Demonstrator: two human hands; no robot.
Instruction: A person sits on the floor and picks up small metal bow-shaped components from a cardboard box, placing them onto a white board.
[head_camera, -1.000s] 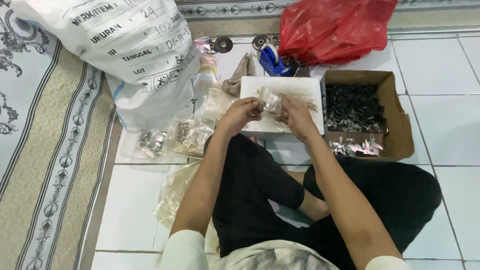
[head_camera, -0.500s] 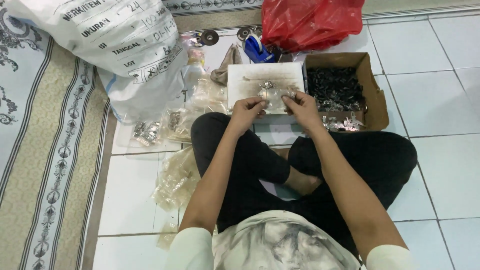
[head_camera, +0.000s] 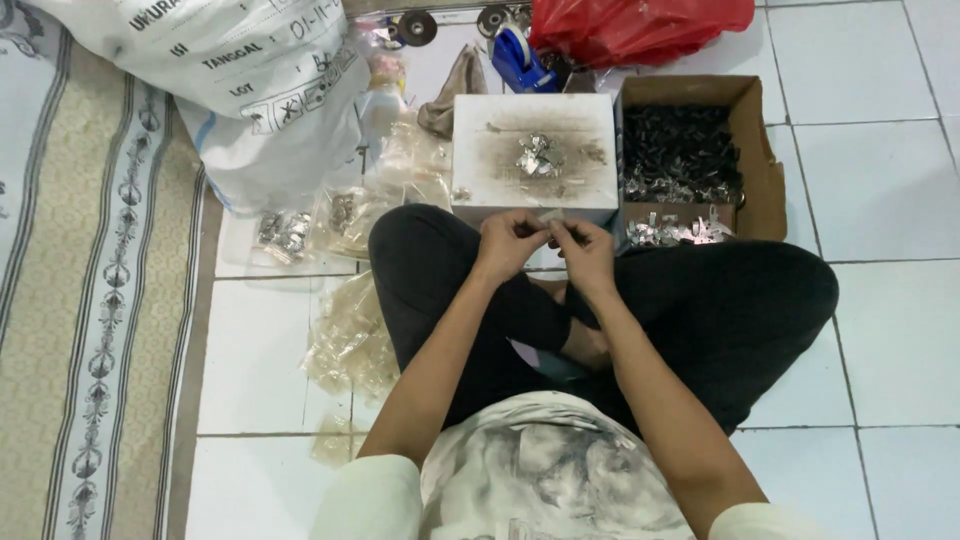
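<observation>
The person sat cross-legged on the tiled floor (head_camera: 880, 300). The left hand (head_camera: 508, 243) and right hand (head_camera: 585, 252) met just in front of the white box (head_camera: 533, 150), above the knees. The fingers (head_camera: 540, 232) of both hands were pinched together on a small clear plastic bag (head_camera: 551, 217); I could not tell whether it held anything.

Risks, as judged: the bag was thin and gripped only at the fingertips, so a slip could drop it into the lap or spill any small parts onto the tiles. The loose metal pieces (head_camera: 538, 155) lay unguarded on the box top, and a knock from a knee or wrist could scatter them. The open cardboard box (head_camera: 750, 150) of dark metal parts stood touching the white box, so pieces could mix.

Against the frame a second earlier: the hands had then been over the box top, at the pile. They had since drawn back toward the body, and the camera view had dipped toward the lap.
</observation>
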